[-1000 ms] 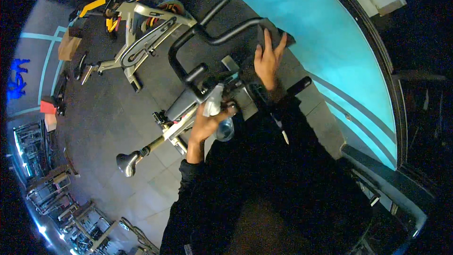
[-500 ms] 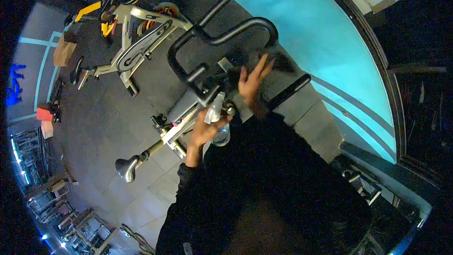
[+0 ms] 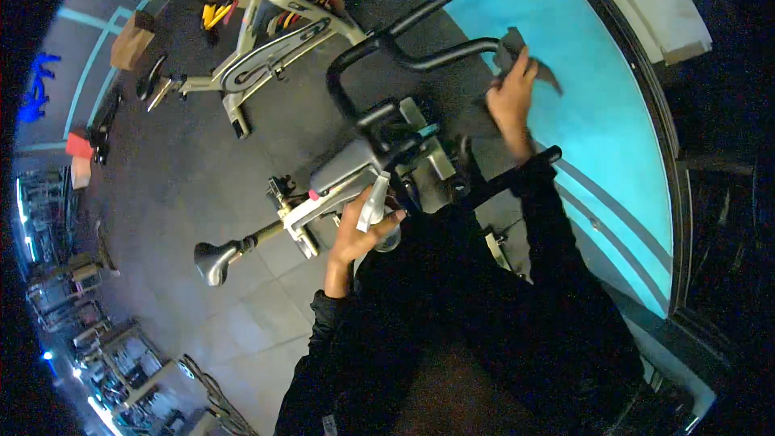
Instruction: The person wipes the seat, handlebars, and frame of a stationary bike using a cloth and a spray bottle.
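Grey gym flooring fills the left of the frame, a turquoise wall band the upper right. Nearest us, low centre, our left hand is closed around a clear spray bottle, held just beside the bike frame. Further up, right of centre, our right hand grips a dark cloth pressed at the end of the black handlebar of the exercise bike. We judge we are wiping the bar; next calls for sliding the cloth along its curve. Beyond, upper left, stands a second bike.
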Demonstrator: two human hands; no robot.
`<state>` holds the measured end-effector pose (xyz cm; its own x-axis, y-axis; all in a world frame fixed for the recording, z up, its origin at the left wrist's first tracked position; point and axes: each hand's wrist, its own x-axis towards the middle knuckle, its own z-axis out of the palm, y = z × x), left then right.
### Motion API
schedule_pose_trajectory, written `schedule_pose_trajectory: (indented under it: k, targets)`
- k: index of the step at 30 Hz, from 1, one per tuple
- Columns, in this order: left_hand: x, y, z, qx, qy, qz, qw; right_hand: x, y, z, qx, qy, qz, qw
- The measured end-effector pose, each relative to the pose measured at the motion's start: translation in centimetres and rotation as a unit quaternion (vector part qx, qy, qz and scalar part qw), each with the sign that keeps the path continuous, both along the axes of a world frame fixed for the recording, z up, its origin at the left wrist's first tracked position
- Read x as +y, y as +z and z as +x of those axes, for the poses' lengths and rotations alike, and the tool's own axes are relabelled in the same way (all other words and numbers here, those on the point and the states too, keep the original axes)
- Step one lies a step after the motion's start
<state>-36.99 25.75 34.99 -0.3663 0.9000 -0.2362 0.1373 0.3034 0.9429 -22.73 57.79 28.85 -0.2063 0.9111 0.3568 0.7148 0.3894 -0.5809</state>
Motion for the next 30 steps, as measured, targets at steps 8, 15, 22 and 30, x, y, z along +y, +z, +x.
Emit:
schedule_pose_trajectory:
  k: [8, 15, 22, 30]
  targets:
    - [-5.2, -3.4, 0.6, -0.035, 0.076, 0.002, 0.996, 7.6, 3.4, -5.8, -0.385, 0.258, 0.039, 0.885]
    - [-3.7, -2.9, 1.2, -0.020, 0.072, 0.023, 0.997, 0.0, -1.9, -14.2, -0.446, 0.323, 0.068, 0.832]
    - [-2.0, -1.7, 0.4, 0.012, 0.039, 0.028, 0.999, 7.2, 1.3, -5.9, -0.276, 0.441, 0.132, 0.844]
    - [-2.9, -2.9, 0.6, -0.005, 0.099, -0.011, 0.995, 7.6, 2.1, -4.0, -0.375, 0.200, 0.060, 0.903]
